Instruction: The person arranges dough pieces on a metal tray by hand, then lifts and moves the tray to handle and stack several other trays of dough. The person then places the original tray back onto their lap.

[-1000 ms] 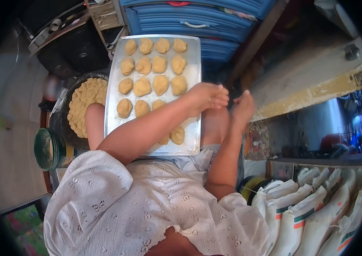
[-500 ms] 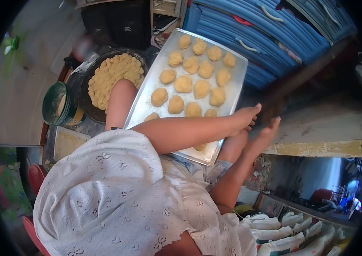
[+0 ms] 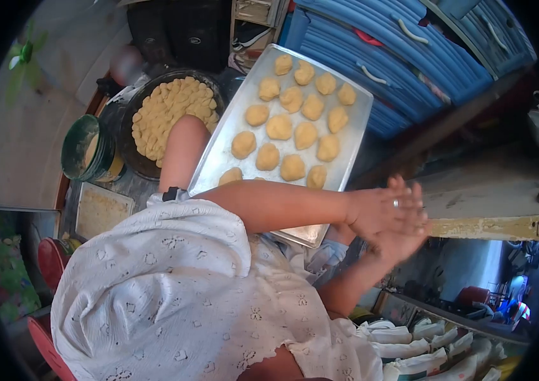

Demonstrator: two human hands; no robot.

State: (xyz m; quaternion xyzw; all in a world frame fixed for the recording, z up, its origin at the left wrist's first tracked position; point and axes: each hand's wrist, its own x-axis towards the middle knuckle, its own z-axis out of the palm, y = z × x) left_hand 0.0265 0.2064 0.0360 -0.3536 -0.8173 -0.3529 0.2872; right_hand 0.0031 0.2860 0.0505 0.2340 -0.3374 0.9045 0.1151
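My left hand (image 3: 379, 211) lies flat over my right hand (image 3: 401, 244), beyond the right edge of the metal tray (image 3: 219, 162). The fingers of both are stretched out, with a ring on one left finger. The space between the palms is hidden, and nothing shows in either hand. Across my lap, the tilted tray holds several yellowish dough balls (image 3: 279, 127) in rows. My left forearm covers its lower part. Behind my knee, a round dark pan (image 3: 128, 143) is full of small dough pieces (image 3: 171, 108).
A green bucket (image 3: 74, 147) and a shallow rectangular tray (image 3: 101, 213) stand at the left. Blue drawers (image 3: 371, 57) rise behind the metal tray. A worn wooden surface (image 3: 485, 203) lies right of my hands, with packed white bags (image 3: 403, 349) at the lower right.
My hands were slightly apart and have come together, a little lower and farther right. The view has shifted slightly, and more of the tray's dough balls show above my forearm.
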